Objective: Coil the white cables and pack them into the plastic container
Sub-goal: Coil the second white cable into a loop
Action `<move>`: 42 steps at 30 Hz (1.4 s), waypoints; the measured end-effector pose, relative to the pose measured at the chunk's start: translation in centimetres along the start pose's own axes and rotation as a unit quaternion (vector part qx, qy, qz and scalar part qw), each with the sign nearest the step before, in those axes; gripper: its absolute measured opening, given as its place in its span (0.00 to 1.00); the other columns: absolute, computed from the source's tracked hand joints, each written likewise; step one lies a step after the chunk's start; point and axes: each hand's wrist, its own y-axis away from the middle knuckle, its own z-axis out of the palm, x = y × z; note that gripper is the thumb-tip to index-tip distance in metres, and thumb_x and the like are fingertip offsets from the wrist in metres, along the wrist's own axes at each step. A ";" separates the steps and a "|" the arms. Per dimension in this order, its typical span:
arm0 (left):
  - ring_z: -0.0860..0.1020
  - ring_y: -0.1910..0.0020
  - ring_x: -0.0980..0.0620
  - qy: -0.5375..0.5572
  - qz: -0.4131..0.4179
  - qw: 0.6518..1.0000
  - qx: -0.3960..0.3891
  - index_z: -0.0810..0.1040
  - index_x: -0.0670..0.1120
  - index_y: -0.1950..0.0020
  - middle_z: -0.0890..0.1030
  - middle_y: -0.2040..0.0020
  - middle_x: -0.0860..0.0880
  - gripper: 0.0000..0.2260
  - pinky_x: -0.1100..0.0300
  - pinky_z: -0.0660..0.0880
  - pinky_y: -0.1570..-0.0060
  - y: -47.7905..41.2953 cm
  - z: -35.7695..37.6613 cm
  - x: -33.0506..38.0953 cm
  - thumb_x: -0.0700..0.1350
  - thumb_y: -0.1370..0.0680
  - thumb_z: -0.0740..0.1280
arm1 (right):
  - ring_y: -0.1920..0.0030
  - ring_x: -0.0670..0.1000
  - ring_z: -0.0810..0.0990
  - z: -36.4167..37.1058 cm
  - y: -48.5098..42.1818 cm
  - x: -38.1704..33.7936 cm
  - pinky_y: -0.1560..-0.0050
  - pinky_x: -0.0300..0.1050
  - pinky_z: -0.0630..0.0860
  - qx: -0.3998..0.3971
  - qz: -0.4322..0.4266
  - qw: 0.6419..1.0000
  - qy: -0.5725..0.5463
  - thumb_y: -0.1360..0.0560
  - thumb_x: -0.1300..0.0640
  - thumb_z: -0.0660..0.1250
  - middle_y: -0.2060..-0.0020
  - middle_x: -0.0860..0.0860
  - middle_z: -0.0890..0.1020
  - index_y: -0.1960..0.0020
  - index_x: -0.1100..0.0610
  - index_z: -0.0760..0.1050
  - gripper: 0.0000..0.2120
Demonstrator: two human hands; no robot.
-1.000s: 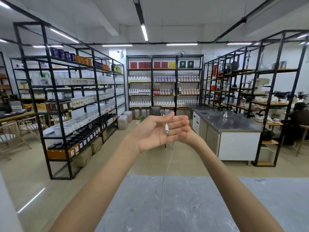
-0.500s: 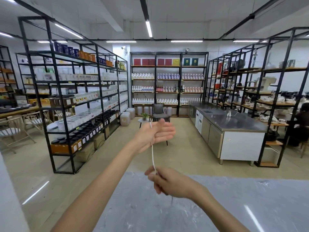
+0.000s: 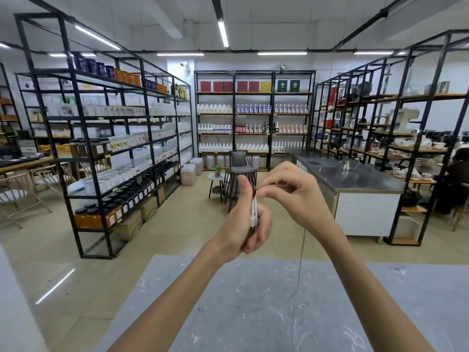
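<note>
Above the grey worktop, the left hand curls round the white cable; the right hand pinches its loop, touching the left.

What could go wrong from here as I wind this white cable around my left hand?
Turns of the white cable lie across the left hand with the thumb up, so a loop or the plug end could slip off. The slack below the right hand hangs down to the grey table and might snag or kink when pulled up. No plastic container is in view, so packing may need a search.
</note>
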 end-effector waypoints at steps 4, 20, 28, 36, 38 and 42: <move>0.66 0.86 0.50 -0.022 -0.025 0.999 -0.006 0.66 0.43 0.77 0.70 0.83 0.45 0.38 0.68 0.61 0.82 0.0 -0.2 1.1 0.73 0.24 0.42 | 0.62 0.43 0.79 1.2 0.1 1.7 0.58 0.34 0.72 -0.003 0.139 0.987 -0.074 0.28 0.66 0.72 0.65 0.45 0.83 0.58 0.56 0.83 0.06; 0.74 0.69 0.52 0.060 -0.111 0.978 -0.168 0.77 0.36 0.43 0.76 0.66 0.48 0.13 0.59 0.71 0.65 1.6 -1.8 1.9 0.36 0.19 0.55 | 0.61 0.39 0.79 1.9 0.7 2.2 0.59 0.31 0.74 -0.091 0.178 0.971 -0.130 0.22 0.62 0.66 0.62 0.44 0.84 0.54 0.60 0.82 0.06; 0.74 0.67 0.52 0.090 -0.114 0.973 -0.179 0.74 0.35 0.40 0.74 0.65 0.48 0.13 0.59 0.72 0.64 2.1 -2.4 1.9 0.35 0.22 0.56 | 0.61 0.44 0.80 2.0 1.7 2.0 0.62 0.36 0.76 -0.181 0.227 0.946 -0.147 0.25 0.73 0.65 0.62 0.46 0.84 0.56 0.55 0.81 0.15; 0.78 0.56 0.44 0.147 -0.099 0.970 -0.165 0.75 0.33 0.38 0.79 0.57 0.41 0.19 0.52 0.74 0.47 1.7 -3.5 2.5 0.45 0.24 0.65 | 0.62 0.41 0.78 1.6 -0.1 0.8 0.58 0.47 0.76 -0.158 -0.001 0.980 0.118 0.28 0.66 0.72 0.64 0.39 0.81 0.54 0.59 0.85 0.05; 0.79 0.55 0.44 0.153 -0.102 0.970 -0.158 0.76 0.33 0.38 0.75 0.49 0.37 0.20 0.49 0.69 0.45 1.4 -3.6 2.7 0.48 0.21 0.61 | 0.64 0.49 0.79 1.5 -0.4 0.9 0.61 0.54 0.76 -0.162 -0.033 0.976 0.141 0.27 0.69 0.71 0.65 0.43 0.82 0.52 0.58 0.86 0.09; 0.81 0.55 0.41 0.131 -0.124 0.977 -0.114 0.79 0.33 0.43 0.81 0.48 0.36 0.24 0.47 0.69 0.46 1.0 -3.2 3.1 0.53 0.20 0.58 | 0.62 0.58 0.80 1.0 -0.8 0.5 0.59 0.58 0.77 -0.152 -0.059 0.962 0.219 0.24 0.66 0.69 0.61 0.46 0.83 0.51 0.59 0.86 0.07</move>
